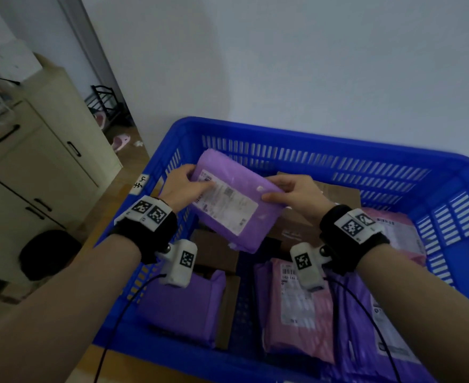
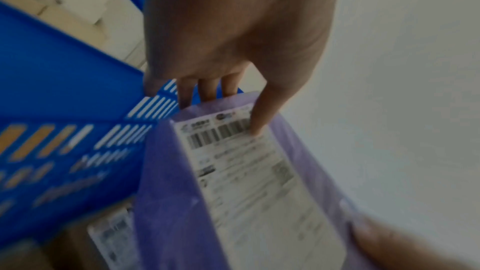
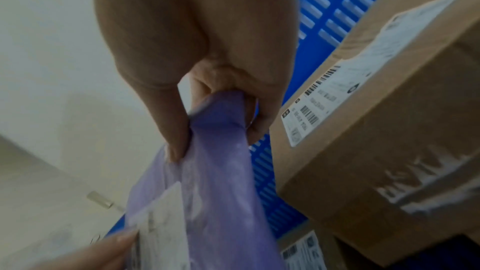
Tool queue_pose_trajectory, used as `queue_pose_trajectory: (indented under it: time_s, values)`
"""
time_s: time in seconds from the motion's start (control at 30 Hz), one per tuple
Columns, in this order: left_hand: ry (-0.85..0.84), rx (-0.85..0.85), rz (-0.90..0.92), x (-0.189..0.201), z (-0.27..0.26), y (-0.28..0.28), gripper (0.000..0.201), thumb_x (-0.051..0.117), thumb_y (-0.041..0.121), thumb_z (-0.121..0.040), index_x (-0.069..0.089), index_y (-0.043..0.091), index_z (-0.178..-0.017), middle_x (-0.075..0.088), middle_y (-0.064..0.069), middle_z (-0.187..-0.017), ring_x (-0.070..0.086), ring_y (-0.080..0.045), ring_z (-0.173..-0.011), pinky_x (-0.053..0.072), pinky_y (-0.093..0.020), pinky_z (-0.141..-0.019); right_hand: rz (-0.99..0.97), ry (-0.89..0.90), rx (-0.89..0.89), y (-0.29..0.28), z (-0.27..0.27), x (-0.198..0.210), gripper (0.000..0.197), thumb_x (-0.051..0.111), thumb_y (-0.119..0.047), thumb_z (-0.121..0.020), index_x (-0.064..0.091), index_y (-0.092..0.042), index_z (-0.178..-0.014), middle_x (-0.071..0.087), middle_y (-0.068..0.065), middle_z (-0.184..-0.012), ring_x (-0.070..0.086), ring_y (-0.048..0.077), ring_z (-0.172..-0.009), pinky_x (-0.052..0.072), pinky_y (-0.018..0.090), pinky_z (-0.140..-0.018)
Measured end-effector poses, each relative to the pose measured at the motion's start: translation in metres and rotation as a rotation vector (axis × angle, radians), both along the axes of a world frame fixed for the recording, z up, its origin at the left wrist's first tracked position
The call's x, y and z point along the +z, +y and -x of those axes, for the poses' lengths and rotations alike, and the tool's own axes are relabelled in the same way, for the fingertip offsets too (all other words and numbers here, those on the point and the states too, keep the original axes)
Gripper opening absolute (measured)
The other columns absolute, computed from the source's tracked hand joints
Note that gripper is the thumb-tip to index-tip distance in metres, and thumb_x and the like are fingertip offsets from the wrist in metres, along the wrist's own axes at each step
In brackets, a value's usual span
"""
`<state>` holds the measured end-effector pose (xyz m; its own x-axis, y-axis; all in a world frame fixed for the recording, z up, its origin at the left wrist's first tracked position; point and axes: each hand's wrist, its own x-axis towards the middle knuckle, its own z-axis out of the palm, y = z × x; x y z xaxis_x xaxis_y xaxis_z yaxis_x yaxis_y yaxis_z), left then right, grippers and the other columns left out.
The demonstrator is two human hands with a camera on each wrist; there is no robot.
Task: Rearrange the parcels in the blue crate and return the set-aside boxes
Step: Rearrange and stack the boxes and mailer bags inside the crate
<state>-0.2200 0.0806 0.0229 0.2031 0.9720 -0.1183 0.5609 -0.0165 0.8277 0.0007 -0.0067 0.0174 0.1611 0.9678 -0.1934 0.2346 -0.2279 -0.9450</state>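
I note the blue crate point(image 1: 324, 134) already crowded: cardboard boxes point(image 1: 335, 194) at the back, purple and pink mailers point(image 1: 299, 305) in front, little bare floor. The purple parcel point(image 1: 236, 205) is held tilted above it, label up. My left hand point(image 1: 183, 186) grips its far left edge, thumb across the label; my right hand point(image 1: 291, 192) pinches the right edge, bunching the film. Risk, in my judgement: the soft film could slip from that narrow pinch, dropping the parcel askew onto the boxes.
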Motion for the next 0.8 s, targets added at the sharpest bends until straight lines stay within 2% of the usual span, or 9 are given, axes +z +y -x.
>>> queue_pose_trajectory:
  time_s: [0.07,0.13,0.2,0.27,0.37,0.47,0.63,0.73,0.8]
  values:
    - [-0.082,0.055,0.107,-0.004,-0.002,0.003,0.033,0.068,0.019,-0.084,0.064,0.003,-0.113,0.069,-0.011,-0.110,0.063,-0.018,-0.091,0.047,-0.027,-0.077,-0.006,0.071,-0.137,0.005,-0.006,-0.002,0.038,0.077,-0.014,-0.075,0.068,-0.010,-0.112,0.069,0.005,-0.101,0.067,0.019,-0.089,0.057,0.028,-0.077]
    - [-0.165,0.075,0.188,-0.010,-0.003,0.006,0.032,0.067,0.017,-0.085,0.065,0.000,-0.113,0.069,-0.015,-0.111,0.065,-0.020,-0.092,0.049,-0.028,-0.077,0.010,0.265,-0.315,0.009,-0.005,-0.009,0.042,0.077,-0.017,-0.076,0.064,-0.011,-0.115,0.066,0.004,-0.106,0.065,0.018,-0.091,0.056,0.030,-0.077]
    - [-0.230,0.132,0.229,-0.017,-0.004,0.008,0.031,0.064,0.015,-0.087,0.062,-0.002,-0.113,0.068,-0.018,-0.112,0.065,-0.022,-0.091,0.050,-0.029,-0.072,0.026,0.503,-0.442,0.011,0.000,-0.017,0.048,0.077,-0.018,-0.076,0.059,-0.006,-0.119,0.065,0.008,-0.113,0.065,0.022,-0.096,0.056,0.039,-0.083]
    - [-0.300,0.232,0.281,-0.025,-0.004,0.009,0.029,0.060,0.014,-0.090,0.059,-0.002,-0.115,0.067,-0.019,-0.111,0.064,-0.023,-0.091,0.051,-0.031,-0.071,0.036,0.591,-0.494,0.011,0.011,-0.029,0.051,0.077,-0.019,-0.075,0.058,0.000,-0.119,0.067,0.016,-0.112,0.066,0.030,-0.098,0.055,0.046,-0.086]
    - [-0.318,0.323,0.314,-0.040,-0.001,0.013,0.018,0.056,0.016,-0.093,0.062,0.003,-0.103,0.068,-0.018,-0.107,0.066,-0.025,-0.089,0.054,-0.039,-0.081,0.070,0.325,-0.485,0.001,0.034,-0.040,0.046,0.074,-0.009,-0.074,0.060,0.002,-0.116,0.067,0.013,-0.107,0.064,0.027,-0.097,0.055,0.042,-0.088]
    - [-0.255,0.340,0.278,-0.050,0.005,0.019,0.013,0.056,0.018,-0.093,0.062,0.010,-0.084,0.069,-0.020,-0.105,0.068,-0.028,-0.089,0.056,-0.044,-0.084,0.036,0.118,-0.333,-0.007,0.050,-0.048,0.044,0.059,0.012,-0.078,0.057,0.001,-0.121,0.064,0.008,-0.112,0.061,0.019,-0.099,0.052,0.031,-0.089]
    - [-0.043,0.315,0.141,-0.061,0.006,0.029,0.026,0.051,0.025,-0.094,0.062,0.003,-0.101,0.068,-0.016,-0.103,0.066,-0.030,-0.095,0.055,-0.040,-0.079,0.031,0.097,-0.243,-0.007,0.066,-0.058,0.057,0.056,0.008,-0.083,0.037,-0.004,-0.137,0.057,0.003,-0.123,0.057,0.015,-0.112,0.049,0.027,-0.094]
    - [0.102,0.263,0.131,-0.064,0.000,0.028,0.032,0.049,0.018,-0.093,0.049,-0.002,-0.118,0.062,-0.018,-0.110,0.062,-0.031,-0.096,0.049,-0.033,-0.068,0.115,0.073,-0.223,-0.005,0.072,-0.069,0.054,0.053,0.003,-0.088,0.030,-0.005,-0.136,0.057,0.005,-0.124,0.056,0.012,-0.099,0.050,0.022,-0.083]
    - [0.156,0.233,0.186,-0.069,-0.002,0.029,0.040,0.047,0.012,-0.093,0.035,-0.002,-0.129,0.056,-0.022,-0.117,0.058,-0.036,-0.105,0.050,-0.042,-0.082,0.174,0.055,-0.196,-0.001,0.079,-0.077,0.055,0.053,0.002,-0.088,0.028,-0.007,-0.136,0.058,0.006,-0.122,0.057,0.013,-0.091,0.051,0.016,-0.070]
